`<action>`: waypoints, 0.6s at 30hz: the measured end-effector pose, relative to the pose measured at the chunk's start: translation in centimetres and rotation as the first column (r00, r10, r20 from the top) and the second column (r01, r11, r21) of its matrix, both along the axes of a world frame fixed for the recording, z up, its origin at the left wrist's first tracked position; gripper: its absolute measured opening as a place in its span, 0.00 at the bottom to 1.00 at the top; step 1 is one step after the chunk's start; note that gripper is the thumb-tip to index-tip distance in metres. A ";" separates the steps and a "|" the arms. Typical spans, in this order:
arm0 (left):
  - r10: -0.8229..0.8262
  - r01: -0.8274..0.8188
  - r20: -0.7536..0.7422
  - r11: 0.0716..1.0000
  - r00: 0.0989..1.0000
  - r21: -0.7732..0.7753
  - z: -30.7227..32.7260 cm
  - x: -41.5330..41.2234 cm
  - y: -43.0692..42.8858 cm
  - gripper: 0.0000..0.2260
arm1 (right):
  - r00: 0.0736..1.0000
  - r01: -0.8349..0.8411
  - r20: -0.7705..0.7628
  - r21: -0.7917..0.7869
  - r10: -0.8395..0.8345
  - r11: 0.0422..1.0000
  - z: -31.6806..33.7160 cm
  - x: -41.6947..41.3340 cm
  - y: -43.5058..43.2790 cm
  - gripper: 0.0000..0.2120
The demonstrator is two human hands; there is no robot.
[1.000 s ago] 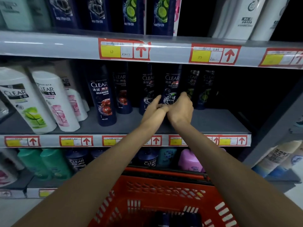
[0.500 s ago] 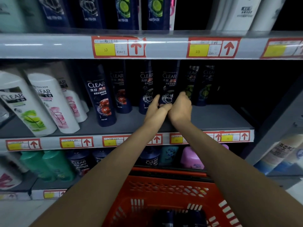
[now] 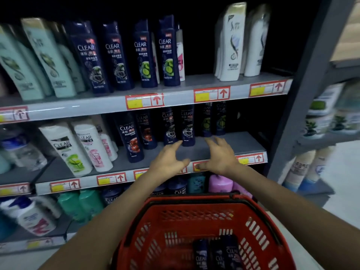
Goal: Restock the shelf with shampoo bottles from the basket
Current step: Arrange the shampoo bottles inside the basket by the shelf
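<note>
A red plastic basket [image 3: 196, 215] sits low in front of me, with three dark blue CLEAR shampoo bottles [image 3: 216, 254] lying at its bottom. On the middle shelf [image 3: 241, 143] stands a row of dark blue CLEAR bottles; one with a black pattern [image 3: 187, 125] stands upright just beyond my hands. My left hand [image 3: 167, 162] and my right hand [image 3: 220, 154] hover over the shelf's front edge, fingers spread, holding nothing. They are a little apart from each other and from the bottles.
White CLEAR bottles [image 3: 68, 149] fill the left of the middle shelf. The upper shelf [image 3: 206, 82] holds teal, dark blue and white bottles. Below are green, teal and pink bottles [image 3: 220, 184]. A grey upright post [image 3: 303, 88] stands at the right, with another rack beyond it.
Both hands have let go of the dark bottle on the middle shelf, pulled back toward the front edge and spread open. The view has tilted up and now shows the upper shelf.
</note>
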State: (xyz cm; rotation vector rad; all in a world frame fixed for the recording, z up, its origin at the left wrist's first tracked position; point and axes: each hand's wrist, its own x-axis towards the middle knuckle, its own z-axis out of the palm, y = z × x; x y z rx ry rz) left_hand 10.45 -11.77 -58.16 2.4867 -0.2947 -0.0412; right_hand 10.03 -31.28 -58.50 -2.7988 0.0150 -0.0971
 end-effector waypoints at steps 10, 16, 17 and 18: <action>-0.151 0.132 0.041 0.946 0.988 0.297 -4.9 -8.3 -0.5 0.38 | 0.974 -0.157 -0.172 -0.048 0.147 0.986 -3.9 -10.7 -3.2 0.57; -0.173 0.225 -0.187 0.922 0.967 0.313 -13.2 -11.3 -3.0 0.38 | 0.883 -0.251 -0.425 -0.071 0.198 0.966 -11.7 -15.3 -5.4 0.43; -0.171 0.238 -0.236 0.927 0.956 0.291 -14.8 -11.6 -3.6 0.38 | 0.853 -0.268 -0.483 -0.078 0.198 0.960 -12.8 -15.8 -5.8 0.41; -0.161 0.238 -0.278 0.934 0.947 0.268 -16.2 -11.8 -4.2 0.38 | 0.826 -0.284 -0.528 -0.088 0.197 0.955 -13.4 -16.3 -5.9 0.39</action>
